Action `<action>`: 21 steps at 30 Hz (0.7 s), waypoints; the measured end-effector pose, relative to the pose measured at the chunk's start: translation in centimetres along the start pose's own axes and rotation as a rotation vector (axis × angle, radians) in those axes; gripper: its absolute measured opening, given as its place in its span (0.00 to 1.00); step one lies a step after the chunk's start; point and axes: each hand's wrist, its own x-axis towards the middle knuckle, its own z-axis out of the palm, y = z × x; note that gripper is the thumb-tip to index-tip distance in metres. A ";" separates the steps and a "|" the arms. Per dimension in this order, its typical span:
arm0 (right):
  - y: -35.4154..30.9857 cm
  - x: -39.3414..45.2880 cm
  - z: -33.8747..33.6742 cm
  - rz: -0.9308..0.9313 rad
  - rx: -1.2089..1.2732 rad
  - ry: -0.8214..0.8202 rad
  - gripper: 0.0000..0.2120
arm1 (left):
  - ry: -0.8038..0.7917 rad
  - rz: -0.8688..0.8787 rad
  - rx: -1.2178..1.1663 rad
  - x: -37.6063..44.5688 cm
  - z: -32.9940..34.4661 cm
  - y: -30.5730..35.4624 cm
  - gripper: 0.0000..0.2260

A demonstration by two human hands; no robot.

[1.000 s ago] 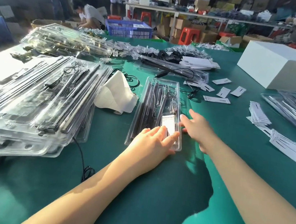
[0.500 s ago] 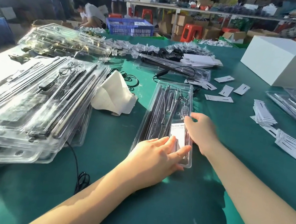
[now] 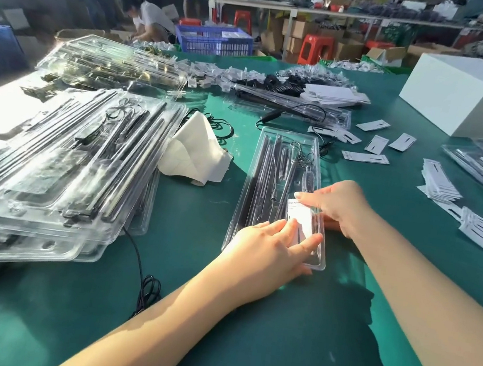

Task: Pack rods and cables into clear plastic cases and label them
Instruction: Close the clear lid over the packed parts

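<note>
Since the earlier frames, the right hand (image 3: pixel 342 207) has been brought from the tabletop beside the case onto the case itself, while the left hand (image 3: pixel 268 251) has been kept at the near end. A clear plastic case (image 3: pixel 282 188) is laid lengthwise on the green tabletop (image 3: pixel 242 352), with dark rods (image 3: pixel 260 179) and a thin cable (image 3: pixel 297 156) seen inside it. A white label (image 3: pixel 301 218) is placed on the near right part of the case. The straight fingers of the left hand are pressed flat on the lid and on the label's near end. The label's far end is touched by the extended fingers of the right hand; nothing is gripped by either hand. Just left of the case a folded white cloth (image 3: pixel 196 154) is laid, and further left a stack of filled cases (image 3: pixel 52 164) is piled. Loose labels (image 3: pixel 377 144) are scattered beyond the case to the right, with a sheaf of labels (image 3: pixel 439 184) further right. A white box (image 3: pixel 472 96) is set at the far right.
</note>
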 end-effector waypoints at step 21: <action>-2.8 -2.8 2.2 -0.133 -0.786 0.049 0.19 | -0.059 -0.051 -0.074 0.5 0.0 0.1 0.21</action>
